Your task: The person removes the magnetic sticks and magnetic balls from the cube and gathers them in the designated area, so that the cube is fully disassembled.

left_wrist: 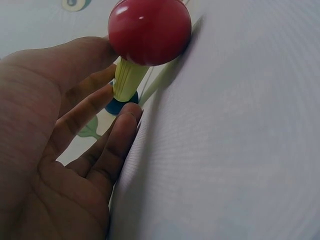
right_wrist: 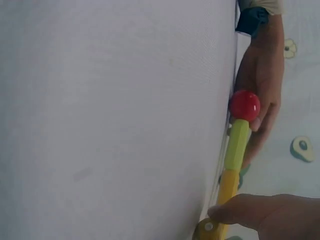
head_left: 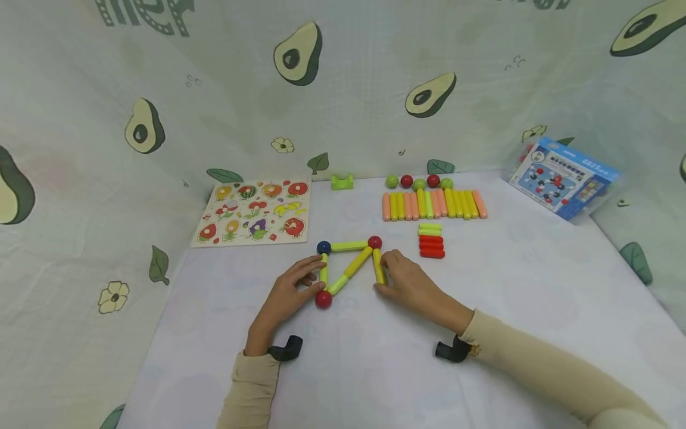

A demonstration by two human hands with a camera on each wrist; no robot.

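On the table lies a figure of magnetic sticks and balls: a blue ball, a near red ball, a far red ball, joined by yellow-green sticks and a two-part diagonal stick. My left hand rests along its left side, thumb against the near red ball and fingertips at the left light-green stick; its fingers are loosely extended. With thumb and fingers, my right hand pinches a yellow magnetic stick whose far end meets the far red ball. The right fingertips are hidden in the right wrist view.
Behind lie a row of coloured long sticks, red and green balls, short red sticks and a small green piece. A fruit puzzle board is at back left, a blue toy box at back right.
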